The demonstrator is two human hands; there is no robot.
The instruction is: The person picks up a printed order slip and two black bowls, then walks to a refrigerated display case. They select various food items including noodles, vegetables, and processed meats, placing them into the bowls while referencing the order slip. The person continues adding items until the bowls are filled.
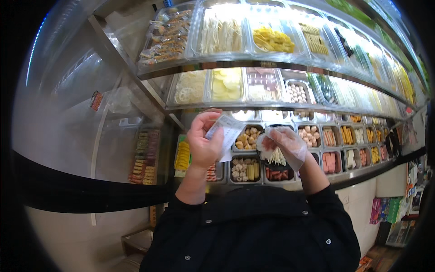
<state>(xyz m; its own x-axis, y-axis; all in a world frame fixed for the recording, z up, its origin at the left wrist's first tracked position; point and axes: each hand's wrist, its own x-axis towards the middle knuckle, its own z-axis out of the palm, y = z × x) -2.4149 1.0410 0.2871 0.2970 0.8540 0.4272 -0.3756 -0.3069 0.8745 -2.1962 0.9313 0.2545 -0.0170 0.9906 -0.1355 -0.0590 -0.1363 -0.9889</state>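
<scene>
A white printed paper slip [228,130] is pinched between the thumb and fingers of my left hand [204,140], which is bare. My right hand [290,144] wears a clear plastic glove. Its fingers are drawn together over a dark bowl [271,166]; whatever they grip is hidden by the glove and fingers. White enoki mushrooms [276,156] lie in that bowl, partly under my hand. Below the bowl is a metal tray of dark red pieces [277,175]. Beside it, brown balls [247,137] fill another tray, close to the slip.
Metal trays of pink balls [309,136], pink blocks [331,162] and other foods run off right. Glass shelves above carry clear tubs with pale strands [220,29], yellow strips [273,40] and yellow slices [226,84]. A metal post [122,59] stands left, near packed skewers [146,154].
</scene>
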